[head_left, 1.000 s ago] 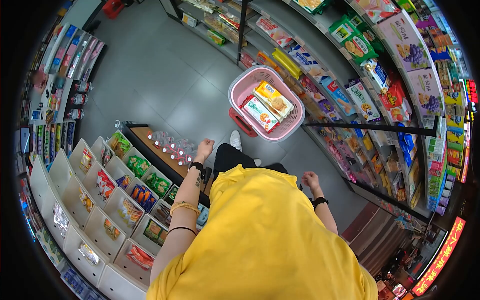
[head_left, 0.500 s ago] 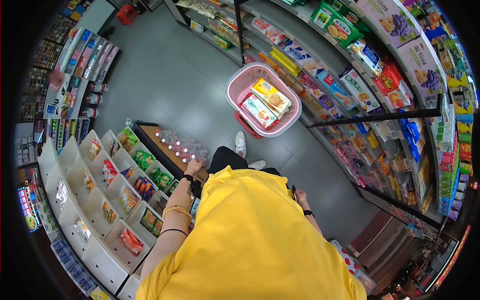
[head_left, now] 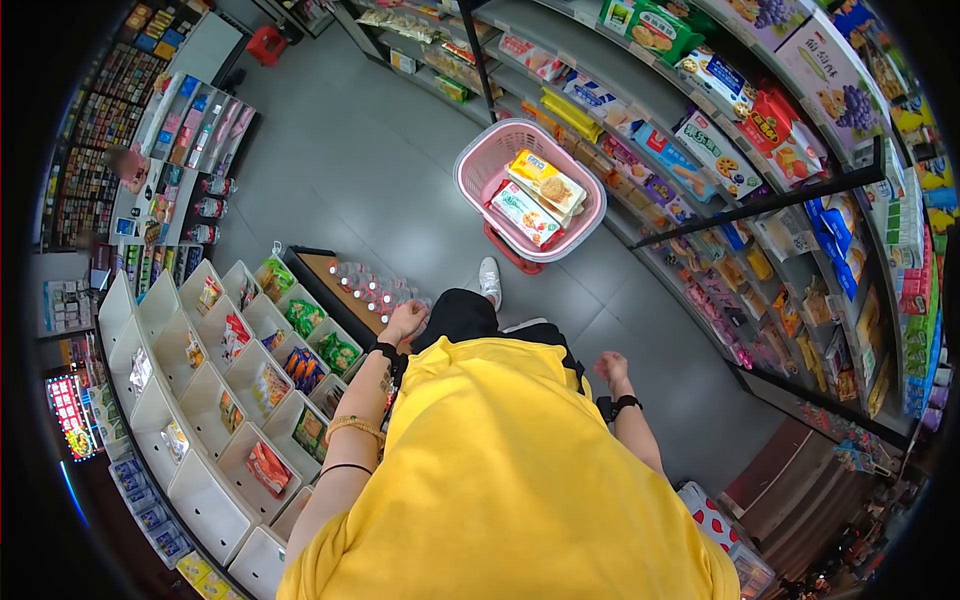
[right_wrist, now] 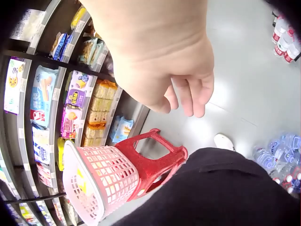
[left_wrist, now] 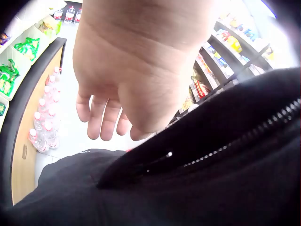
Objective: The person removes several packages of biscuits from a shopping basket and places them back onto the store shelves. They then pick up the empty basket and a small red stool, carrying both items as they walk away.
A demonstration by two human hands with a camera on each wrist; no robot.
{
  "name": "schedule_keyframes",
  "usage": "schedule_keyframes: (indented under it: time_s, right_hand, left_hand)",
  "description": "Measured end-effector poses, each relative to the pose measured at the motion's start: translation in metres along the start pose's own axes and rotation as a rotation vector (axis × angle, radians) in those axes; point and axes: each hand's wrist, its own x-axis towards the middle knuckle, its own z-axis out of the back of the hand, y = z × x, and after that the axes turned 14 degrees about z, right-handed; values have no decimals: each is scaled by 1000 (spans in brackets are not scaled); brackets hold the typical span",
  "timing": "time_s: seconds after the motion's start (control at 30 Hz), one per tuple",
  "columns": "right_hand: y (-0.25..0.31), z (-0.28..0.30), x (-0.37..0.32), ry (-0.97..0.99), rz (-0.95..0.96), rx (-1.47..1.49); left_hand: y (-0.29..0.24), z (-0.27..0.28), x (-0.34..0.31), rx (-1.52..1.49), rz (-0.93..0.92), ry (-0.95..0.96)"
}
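Observation:
My left hand (head_left: 405, 322) hangs loosely beside my black trousers, near the bins on the left. In the left wrist view the left hand (left_wrist: 136, 84) holds nothing, its fingers pointing down. My right hand (head_left: 612, 370) is at my other side, by the hip. Seen from the right wrist, the right hand (right_wrist: 169, 70) has relaxed, slightly bent fingers with nothing in them. Ahead of me a pink basket (head_left: 480, 150) sits on a red stool (right_wrist: 146, 165), apart from both hands. Inside are a yellow biscuit pack (head_left: 545, 178) and a red-and-white biscuit pack (head_left: 525, 212).
Shelves of packaged snacks (head_left: 715, 150) run along the right. White bins (head_left: 215, 505) of bagged snacks stand on the left, with plastic bottles (head_left: 375, 290) on a wooden ledge beside them. Grey tiled floor (head_left: 350, 170) stretches ahead, with a red stool (head_left: 266, 46) far off.
Both hands swing slightly back, then a little forward again, holding nothing. The bins and shelves shift in the head view, while the basket keeps almost the same place in it.

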Motion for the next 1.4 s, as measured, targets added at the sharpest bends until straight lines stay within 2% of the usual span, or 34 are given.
schedule_keyframes:
  time_s: [0.1, 0.17, 0.27, 0.47, 0.5, 0.57, 0.6, 0.63, 0.67, 0.77, 0.8, 0.83, 0.9, 0.97, 1.0, 1.1, 1.13, 1.23, 1.27, 1.37, 1.4]
  right_hand:
    - [30, -9, 13, -25, -19, 30]
    - [50, -20, 22, -2, 17, 63]
    - [88, -47, 37, 73, 89, 129]
    - [229, -126, 40, 311, 337, 211]
    - [247, -139, 47, 322, 343, 218]
    - [276, -166, 65, 344, 357, 230]
    - [287, -180, 74, 333, 328, 249]
    - [298, -195, 84, 320, 300, 268]
    - [307, -206, 93, 306, 270, 285]
    - [258, -233, 181, 310, 211, 169]
    - [271, -251, 172, 207, 110, 267]
    - [279, -261, 173, 160, 61, 197]
    - [270, -279, 193, 107, 18, 215]
    - [271, -292, 205, 60, 2, 143]
    - [256, -299, 223, -54, -61, 161]
    - [206, -302, 271, -33, -73, 423]
    - [203, -306, 277, -57, -133, 476]
    - [194, -312, 296, -161, -150, 369]
    - [155, -306, 328, -135, -186, 299]
    - [203, -333, 296, -320, -141, 42]
    - [184, -331, 308, -362, -148, -65]
  left_hand:
    - [9, 6, -1, 43, 21, -6]
    - [31, 3, 13, 81, 22, -13]
    - [31, 13, 0, 136, 28, -40]
    - [41, 26, 11, 112, 42, 3]
    - [48, 26, 21, 96, 22, -9]
    - [70, 20, 51, 43, 94, 34]
    - [62, 27, 51, -22, 170, 104]
    - [88, 17, 80, 4, 137, 123]
    - [87, 21, 82, -4, 147, 139]
    - [89, 28, 99, -124, 205, 228]
    - [101, 27, 106, -128, 147, 164]
    - [110, 27, 115, -130, 90, 102]
    - [88, 52, 97, -202, 180, 90]
    - [112, 50, 103, -375, 242, 143]
    - [119, 54, 99, -438, 278, 178]
    - [118, 64, 83, -597, 440, 206]
    - [122, 67, 79, -604, 434, 229]
    - [150, 56, 73, -667, 530, 207]
    - [173, 43, 75, -644, 536, 223]
    - [147, 48, 67, -594, 586, 251]
    - [152, 42, 68, -604, 584, 268]
